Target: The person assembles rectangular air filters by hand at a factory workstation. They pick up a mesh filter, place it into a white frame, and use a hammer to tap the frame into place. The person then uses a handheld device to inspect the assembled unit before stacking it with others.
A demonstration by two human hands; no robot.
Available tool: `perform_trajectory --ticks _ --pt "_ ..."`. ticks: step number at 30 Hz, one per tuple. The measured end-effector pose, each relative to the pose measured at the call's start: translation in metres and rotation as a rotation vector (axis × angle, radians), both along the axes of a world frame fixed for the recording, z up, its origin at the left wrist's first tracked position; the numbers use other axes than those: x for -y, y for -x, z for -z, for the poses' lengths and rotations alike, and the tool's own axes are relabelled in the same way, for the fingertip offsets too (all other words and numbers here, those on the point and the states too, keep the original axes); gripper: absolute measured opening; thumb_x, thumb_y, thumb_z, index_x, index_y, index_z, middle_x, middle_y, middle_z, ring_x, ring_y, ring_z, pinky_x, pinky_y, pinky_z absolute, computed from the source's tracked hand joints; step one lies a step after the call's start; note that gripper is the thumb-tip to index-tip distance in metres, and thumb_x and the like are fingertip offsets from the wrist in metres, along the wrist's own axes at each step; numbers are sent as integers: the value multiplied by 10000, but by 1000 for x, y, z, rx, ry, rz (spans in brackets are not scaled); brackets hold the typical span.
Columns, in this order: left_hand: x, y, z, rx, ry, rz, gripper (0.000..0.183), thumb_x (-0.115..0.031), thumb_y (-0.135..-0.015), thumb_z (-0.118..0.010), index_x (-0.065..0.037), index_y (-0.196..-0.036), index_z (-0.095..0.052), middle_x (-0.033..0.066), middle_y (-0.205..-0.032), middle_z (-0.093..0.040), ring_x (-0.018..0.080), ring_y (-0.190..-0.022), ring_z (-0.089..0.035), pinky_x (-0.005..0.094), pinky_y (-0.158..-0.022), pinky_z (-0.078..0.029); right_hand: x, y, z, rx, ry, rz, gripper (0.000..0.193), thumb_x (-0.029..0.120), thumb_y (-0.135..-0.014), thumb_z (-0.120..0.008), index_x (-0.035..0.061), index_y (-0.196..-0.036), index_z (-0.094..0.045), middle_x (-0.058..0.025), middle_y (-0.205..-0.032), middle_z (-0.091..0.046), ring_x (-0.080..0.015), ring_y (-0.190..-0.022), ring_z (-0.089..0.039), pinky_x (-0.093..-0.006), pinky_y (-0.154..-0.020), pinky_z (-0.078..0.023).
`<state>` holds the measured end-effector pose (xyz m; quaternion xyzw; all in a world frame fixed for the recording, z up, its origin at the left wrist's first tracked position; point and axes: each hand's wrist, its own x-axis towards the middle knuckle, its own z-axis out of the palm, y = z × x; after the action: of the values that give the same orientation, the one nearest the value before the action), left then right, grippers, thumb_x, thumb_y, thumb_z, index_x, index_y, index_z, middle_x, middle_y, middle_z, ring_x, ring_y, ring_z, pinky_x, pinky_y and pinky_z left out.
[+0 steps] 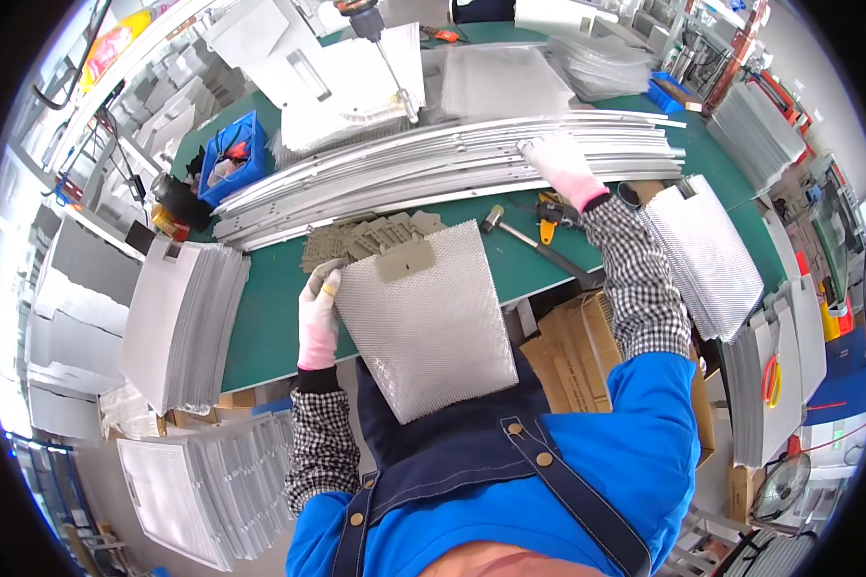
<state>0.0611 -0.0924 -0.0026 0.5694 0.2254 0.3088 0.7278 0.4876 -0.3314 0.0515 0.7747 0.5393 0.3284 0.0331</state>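
Note:
My left hand (319, 317), in a white and pink glove, is closed on the upper left corner of a silvery mesh panel (423, 327). The panel leans from the bench edge toward my lap, and a flat grey-beige plate (406, 261) lies against its top. Stretched forward to the right, my gloved right hand (560, 165) has its fingers curled on a metal strip (510, 154) in the long stack across the bench. Several more grey-beige plates (366, 237) are heaped behind the panel. A hammer (529, 240) rests between the panel and my right forearm.
Stacked panels stand at the left (178, 327) and a mesh stack (707, 250) lies at the right of the green bench (274, 332). A blue bin (245, 159) sits behind left. A power screwdriver (366, 24) hangs over the far side. Cardboard boxes (573, 356) stand below.

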Motion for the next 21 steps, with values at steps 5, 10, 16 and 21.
perform_trajectory --ticks 5,10,16,21 --pt "1 6 8 37 -43 -18 336 -181 -1015 -609 40 -1268 -625 93 -1211 -665 149 -1081 -607 276 -970 -468 50 -14 -19 -87 -221 -183 273 152 -909 -605 103 -1170 -667 -121 -1089 -692 -317 -1048 -652 -444 -913 -522" --pt "15 1 0 -14 -27 -85 430 -265 -1005 -646 69 -1276 -626 102 -1201 -678 136 -1081 -610 271 -950 -473 109 -15 -57 -488 -25 165 356 397 -1019 -501 104 -1115 -678 -217 -943 -710 -416 -908 -682 -502 -789 -523" --pt "41 6 -34 6 30 -21 385 -296 -1008 -653 40 -1191 -691 19 -1002 -717 71 -907 -618 229 -836 -485 69 88 -84 -952 -54 -197 192 135 -920 -659 21 -1075 -652 -173 -944 -667 -323 -852 -660 -360 -792 -518" --pt "57 9 -48 -18 -10 -147 322 -253 -997 -668 13 -1171 -721 -10 -984 -708 60 -892 -596 231 -839 -475 -29 152 -89 -963 43 -549 258 157 -863 -737 57 -1091 -669 -98 -940 -648 -271 -840 -658 -349 -770 -531"
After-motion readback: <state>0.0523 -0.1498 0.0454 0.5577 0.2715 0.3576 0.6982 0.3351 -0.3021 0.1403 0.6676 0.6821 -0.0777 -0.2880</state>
